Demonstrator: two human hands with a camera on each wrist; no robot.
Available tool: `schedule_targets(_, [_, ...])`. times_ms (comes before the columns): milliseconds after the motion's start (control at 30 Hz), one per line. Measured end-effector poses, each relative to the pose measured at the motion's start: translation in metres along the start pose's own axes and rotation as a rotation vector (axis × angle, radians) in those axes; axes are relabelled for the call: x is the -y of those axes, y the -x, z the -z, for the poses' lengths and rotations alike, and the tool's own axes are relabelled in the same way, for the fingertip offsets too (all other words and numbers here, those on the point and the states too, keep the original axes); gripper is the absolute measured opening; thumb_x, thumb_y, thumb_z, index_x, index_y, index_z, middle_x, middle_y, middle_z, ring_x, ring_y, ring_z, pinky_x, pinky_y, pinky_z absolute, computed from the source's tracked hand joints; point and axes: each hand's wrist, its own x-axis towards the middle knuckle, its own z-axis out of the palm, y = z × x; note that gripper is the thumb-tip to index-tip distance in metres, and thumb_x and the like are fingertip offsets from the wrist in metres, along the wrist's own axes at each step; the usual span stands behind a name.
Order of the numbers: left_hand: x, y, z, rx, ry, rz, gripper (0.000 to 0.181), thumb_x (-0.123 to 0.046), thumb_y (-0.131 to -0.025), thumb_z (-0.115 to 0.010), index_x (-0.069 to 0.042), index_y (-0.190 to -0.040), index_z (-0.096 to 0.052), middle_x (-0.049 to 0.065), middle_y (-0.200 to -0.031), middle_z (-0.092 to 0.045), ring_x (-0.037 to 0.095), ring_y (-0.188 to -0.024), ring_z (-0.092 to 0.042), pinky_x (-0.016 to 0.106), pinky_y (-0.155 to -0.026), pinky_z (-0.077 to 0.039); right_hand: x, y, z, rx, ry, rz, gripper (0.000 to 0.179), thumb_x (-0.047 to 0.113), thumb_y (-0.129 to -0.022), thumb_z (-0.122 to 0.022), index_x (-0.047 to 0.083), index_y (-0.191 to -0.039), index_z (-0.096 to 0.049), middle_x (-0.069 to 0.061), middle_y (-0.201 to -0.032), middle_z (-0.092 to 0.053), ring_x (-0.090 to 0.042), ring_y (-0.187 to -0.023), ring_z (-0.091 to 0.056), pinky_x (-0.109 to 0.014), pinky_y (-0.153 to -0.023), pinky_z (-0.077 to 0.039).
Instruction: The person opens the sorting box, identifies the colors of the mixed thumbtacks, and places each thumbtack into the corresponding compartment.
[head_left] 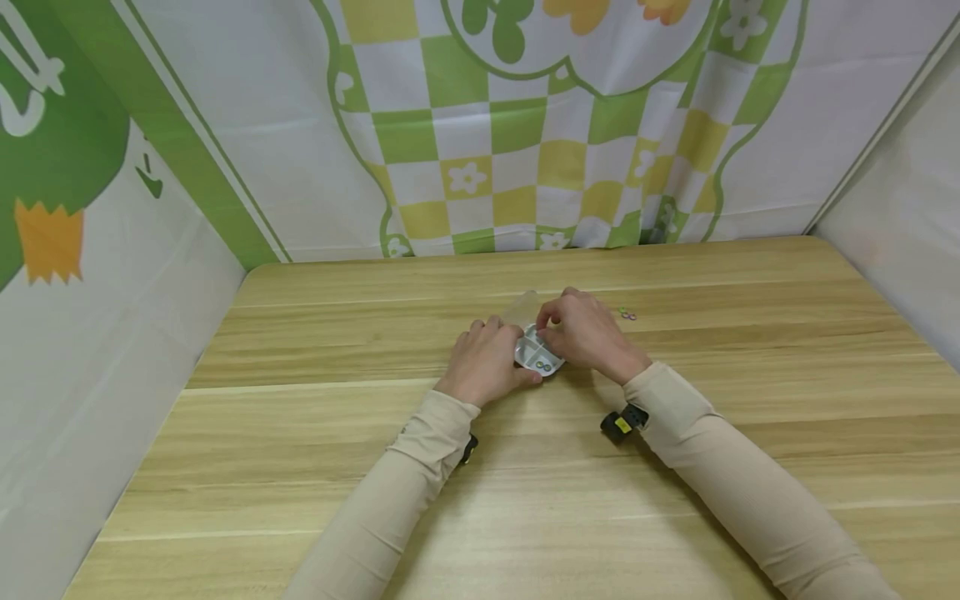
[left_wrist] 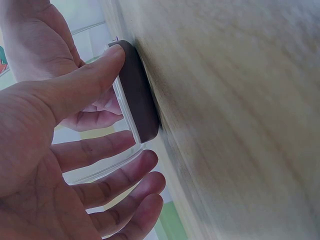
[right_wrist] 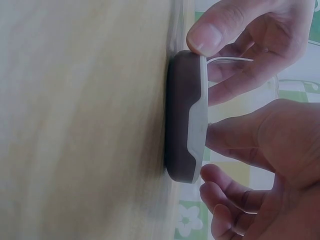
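My left hand (head_left: 483,358) grips a small pill box (head_left: 531,357) on the table, thumb on its near edge. White divided compartments show on top, and the left wrist view gives its dark brown side (left_wrist: 137,95). The clear lid (head_left: 520,308) stands raised at the back. Two small rings (head_left: 543,366) lie in the near compartment. From the right, my right hand (head_left: 588,333) reaches into a far compartment with thumb and forefinger curled down. In the right wrist view its thumb (right_wrist: 235,132) meets the box top. I cannot tell whether those fingertips pinch anything.
Several small green and purple rings (head_left: 627,314) lie on the wooden table (head_left: 300,450) to the right of my right hand. A patterned cloth (head_left: 517,158) hangs behind the back edge, and white cloth walls (head_left: 127,333) stand on both sides.
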Motion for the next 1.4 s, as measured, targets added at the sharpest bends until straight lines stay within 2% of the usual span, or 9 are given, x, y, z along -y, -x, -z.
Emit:
schedule_targets(733, [0.0000,0.0002,0.0006,0.006,0.003,-0.001,0.057,-0.043,-0.082,-0.085,-0.005,-0.121,-0.069,0.012,-0.109,-0.062,0.030,-0.097,-0.057,0.045,-0.084,-0.048,-0.0001,-0.0004,-0.0009,-0.011,0.003,0.012,0.008,0.013,-0.086,-0.076,0.010,-0.093,-0.079,-0.014,-0.094,-0.067,-0.029,-0.088,-0.062,-0.045,-0.073,-0.050])
schedule_targets(1400, [0.0002,0.0002,-0.0001,-0.006,0.002,-0.012,0.056,-0.043,-0.081,-0.086,-0.005,-0.119,-0.070,0.012,-0.105,-0.063,0.029,-0.095,-0.057,0.045,-0.082,-0.048,-0.0028,-0.0012,-0.0026,-0.017,-0.001,0.010,0.007,0.012,-0.085,-0.076,0.010,-0.091,-0.079,-0.014,-0.093,-0.067,-0.029,-0.087,-0.061,-0.045,-0.072,-0.050])
